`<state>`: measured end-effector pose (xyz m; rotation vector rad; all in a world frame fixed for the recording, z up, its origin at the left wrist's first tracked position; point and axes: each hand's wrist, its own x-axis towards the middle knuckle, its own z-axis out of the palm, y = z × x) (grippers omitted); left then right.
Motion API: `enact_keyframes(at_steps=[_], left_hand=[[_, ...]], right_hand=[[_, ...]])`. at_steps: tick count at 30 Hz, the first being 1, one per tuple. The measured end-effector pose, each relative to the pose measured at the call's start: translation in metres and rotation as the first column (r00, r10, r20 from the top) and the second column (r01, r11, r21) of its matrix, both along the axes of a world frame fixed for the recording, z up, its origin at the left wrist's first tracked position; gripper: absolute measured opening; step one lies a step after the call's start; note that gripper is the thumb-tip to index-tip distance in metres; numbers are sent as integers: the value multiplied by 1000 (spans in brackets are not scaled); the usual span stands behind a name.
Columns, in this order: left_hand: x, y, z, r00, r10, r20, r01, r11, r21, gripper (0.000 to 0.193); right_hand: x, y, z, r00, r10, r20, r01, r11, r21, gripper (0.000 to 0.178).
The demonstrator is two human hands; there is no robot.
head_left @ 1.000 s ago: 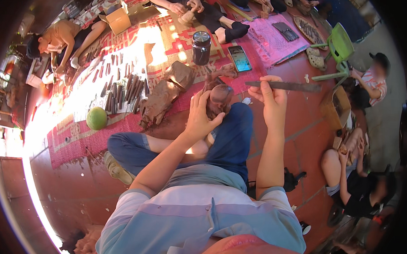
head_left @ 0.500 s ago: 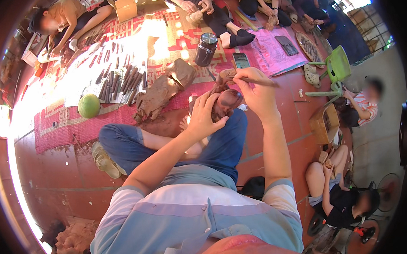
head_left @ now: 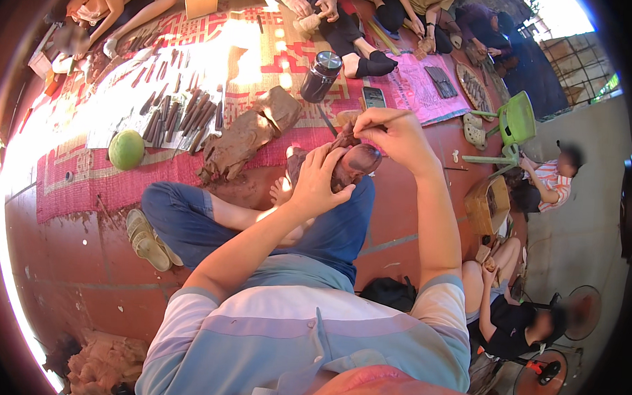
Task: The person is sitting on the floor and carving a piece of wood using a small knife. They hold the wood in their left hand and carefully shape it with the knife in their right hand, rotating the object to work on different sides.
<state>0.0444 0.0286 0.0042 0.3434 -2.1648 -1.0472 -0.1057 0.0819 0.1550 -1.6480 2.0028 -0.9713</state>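
A brown clay figure (head_left: 362, 159) with a smooth round head is held over my lap. My left hand (head_left: 321, 182) wraps round its near left side, the fingers curled over it and the thumb beneath the head. My right hand (head_left: 396, 136) is closed in a pinch at the figure's far upper part, its fingertips against the clay. What those fingertips hold, if anything, is hidden. Beyond the figure on the mat lie large clay blocks (head_left: 238, 142).
Dark sculpting tools (head_left: 193, 113) lie on a pale sheet at the left, near a green round fruit (head_left: 125, 150). A dark flask (head_left: 321, 77) and a phone (head_left: 374, 97) stand and lie ahead. Several people sit around; a green chair (head_left: 517, 117) and yellow crate (head_left: 488, 205) are at right.
The brown stick-like tool that showed in my right hand is no longer visible there. That hand has tilted down toward the figure. The whole view has shifted slightly.
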Motion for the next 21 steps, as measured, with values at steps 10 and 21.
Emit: enact_keyframes(at_steps=[10,21], left_hand=[[-1,1,-2,1000,13,-23,-13,1000,1,74],[-3,1,-4,1000,15,-6,-15,1000,-20,74]], right_hand=[[-1,-2,-11,980,38,-195,-56,995,-86,10],[7,-2,-18,944,-62,-324,10,987,-160,7]])
